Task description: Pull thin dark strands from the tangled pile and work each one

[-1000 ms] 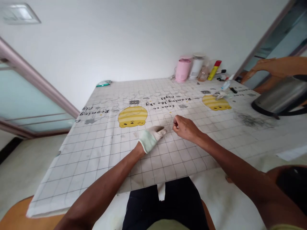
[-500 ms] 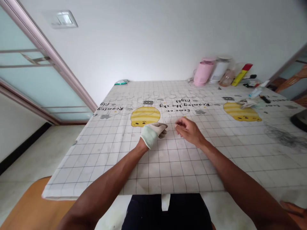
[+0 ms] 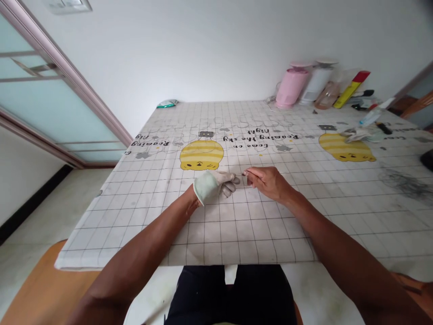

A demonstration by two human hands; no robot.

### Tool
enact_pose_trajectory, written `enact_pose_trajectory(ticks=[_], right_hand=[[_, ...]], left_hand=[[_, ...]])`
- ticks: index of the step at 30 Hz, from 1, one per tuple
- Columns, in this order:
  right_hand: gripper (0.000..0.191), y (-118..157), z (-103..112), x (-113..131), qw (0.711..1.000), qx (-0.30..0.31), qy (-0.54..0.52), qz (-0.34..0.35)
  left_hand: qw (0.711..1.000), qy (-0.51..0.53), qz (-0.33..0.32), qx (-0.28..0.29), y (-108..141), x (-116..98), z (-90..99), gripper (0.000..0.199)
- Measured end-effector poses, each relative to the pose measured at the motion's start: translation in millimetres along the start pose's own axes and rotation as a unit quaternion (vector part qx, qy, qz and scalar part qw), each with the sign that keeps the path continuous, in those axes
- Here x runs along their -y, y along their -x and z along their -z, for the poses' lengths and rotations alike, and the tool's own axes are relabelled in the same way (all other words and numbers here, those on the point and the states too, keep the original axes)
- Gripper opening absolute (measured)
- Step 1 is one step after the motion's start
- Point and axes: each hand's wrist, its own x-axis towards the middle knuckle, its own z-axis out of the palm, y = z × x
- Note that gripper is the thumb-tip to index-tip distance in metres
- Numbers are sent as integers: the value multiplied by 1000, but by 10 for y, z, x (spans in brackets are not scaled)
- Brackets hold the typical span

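Stretching from six toward twelve o'clock, a gridded cloth (image 3: 135, 230) is overlain, at three o'clock, by a wiry tangle (image 3: 406, 184). Near centre, the gloved left hand (image 3: 214, 185) and bare right hand (image 3: 268, 182) are narrowly pinched, just apart; what is held cannot be told.

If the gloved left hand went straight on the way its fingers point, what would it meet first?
Most likely the right hand, just across a small gap from the left hand, though their heights above the cloth are hard to judge.
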Motion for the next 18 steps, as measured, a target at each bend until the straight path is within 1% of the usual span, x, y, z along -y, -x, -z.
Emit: enact_pose_trajectory(ticks=[2, 5, 8, 11, 13, 15, 18], right_hand=[[45, 16, -45, 25, 998, -8, -26, -63], [46, 22, -95, 75, 988, -28, -60, -140], [47, 13, -125, 113, 980, -44, -56, -188], [48, -1, -156, 144, 978, -62, -20, -198], [48, -7, -184, 168, 978, -64, 5, -200], [47, -4, -206, 194, 978, -58, 18, -198], [45, 12, -181, 227, 984, -42, 11, -174]], left_hand=[[998, -2, -43, -47, 5, -29, 4, 29], [985, -51, -118, -117, 73, -97, -6, 32], [968, -121, -166, -146, 162, -165, -55, 42], [960, -149, -175, -158, 171, -179, -122, 47], [963, -128, -168, -167, 118, -147, -146, 43], [968, -94, -166, -160, 50, -103, -146, 37], [971, -74, -167, -157, -2, -75, -125, 31]])
